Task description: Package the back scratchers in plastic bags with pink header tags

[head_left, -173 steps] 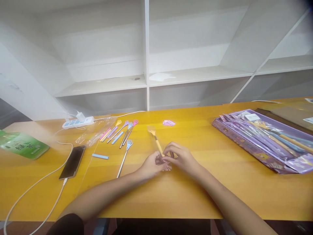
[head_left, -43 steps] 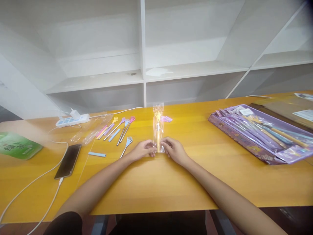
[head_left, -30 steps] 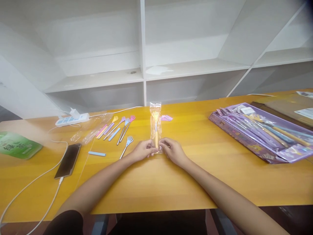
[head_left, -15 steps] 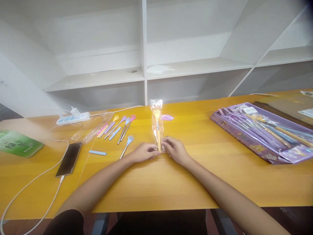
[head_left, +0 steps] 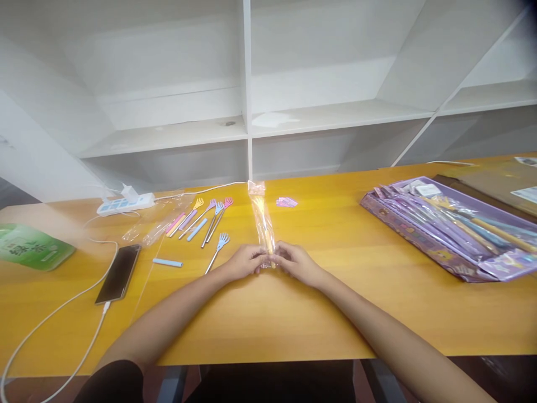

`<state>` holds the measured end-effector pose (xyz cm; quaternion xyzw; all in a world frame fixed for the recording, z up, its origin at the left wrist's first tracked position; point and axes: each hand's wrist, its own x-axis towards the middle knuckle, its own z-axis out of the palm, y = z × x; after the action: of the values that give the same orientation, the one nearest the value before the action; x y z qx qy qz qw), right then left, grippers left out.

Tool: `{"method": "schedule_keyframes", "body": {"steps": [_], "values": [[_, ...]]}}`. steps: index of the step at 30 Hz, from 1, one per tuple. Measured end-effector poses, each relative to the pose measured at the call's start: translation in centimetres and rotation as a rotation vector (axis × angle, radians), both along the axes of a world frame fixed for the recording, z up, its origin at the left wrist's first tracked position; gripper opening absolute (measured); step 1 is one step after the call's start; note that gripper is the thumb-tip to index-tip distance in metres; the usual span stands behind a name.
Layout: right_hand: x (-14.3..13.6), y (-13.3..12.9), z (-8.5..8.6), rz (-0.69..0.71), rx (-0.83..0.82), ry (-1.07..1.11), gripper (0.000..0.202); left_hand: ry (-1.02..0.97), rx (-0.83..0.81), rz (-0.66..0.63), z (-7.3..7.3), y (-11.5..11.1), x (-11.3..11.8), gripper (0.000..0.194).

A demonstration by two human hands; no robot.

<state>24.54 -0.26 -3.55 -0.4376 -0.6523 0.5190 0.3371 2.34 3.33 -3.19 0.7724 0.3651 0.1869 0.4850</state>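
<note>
A yellow back scratcher [head_left: 260, 210] lies inside a clear plastic bag [head_left: 257, 189], its claw end pointing away from me. My left hand [head_left: 250, 259] pinches the bag and handle near the lower end. From the other side, my right hand [head_left: 296, 262] also grips that end, thumb and fingers closed on it. Just beyond the hands, right of the bag, sit small pink printed cards [head_left: 286, 202]. Left of my left hand is a loose blue back scratcher [head_left: 222, 240] with a bare metal rod.
Several more back scratchers [head_left: 218, 208] and coloured handle tubes lie to the left, with a blue tube [head_left: 168, 262] nearer me. Farther left are a phone [head_left: 119, 274], a power strip [head_left: 126, 204] and a green bottle [head_left: 36, 246]. A purple box [head_left: 409, 238] of bagged scratchers stands right.
The bag's top has swung left and dropped lower, so the scratcher now tilts. My right hand has moved slightly left and down onto the lower end. More of the pink cards shows.
</note>
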Motion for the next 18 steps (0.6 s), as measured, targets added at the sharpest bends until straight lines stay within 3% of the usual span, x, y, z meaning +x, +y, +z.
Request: {"method": "schedule_keyframes", "body": {"steps": [3, 7, 12, 14, 16, 18], "values": [[0.2, 0.4, -0.3, 0.027, -0.070, 0.068, 0.048, -0.024, -0.013, -0.049, -0.2, 0.2, -0.1, 0.046], [0.6, 0.6, -0.1, 0.024, -0.047, 0.109, 0.047, -0.101, -0.129, -0.040, -0.5, 0.3, -0.1, 0.048], [0.7, 0.2, 0.7, 0.222, -0.079, 0.103, 0.044, -0.460, -0.276, 0.115, -0.3, 0.8, 0.1, 0.046], [0.7, 0.1, 0.8, 0.265, -0.134, 0.073, 0.045, -0.513, -0.287, 0.167, -0.2, 1.0, 0.0, 0.046], [0.7, 0.3, 0.5, 0.164, -0.181, 0.082, 0.050, -0.453, -0.316, 0.106, -0.1, 1.2, -0.2, 0.047], [0.8, 0.7, 0.1, 0.009, -0.202, 0.129, 0.055, -0.321, -0.349, -0.042, -0.2, 1.1, -0.4, 0.047]]}}
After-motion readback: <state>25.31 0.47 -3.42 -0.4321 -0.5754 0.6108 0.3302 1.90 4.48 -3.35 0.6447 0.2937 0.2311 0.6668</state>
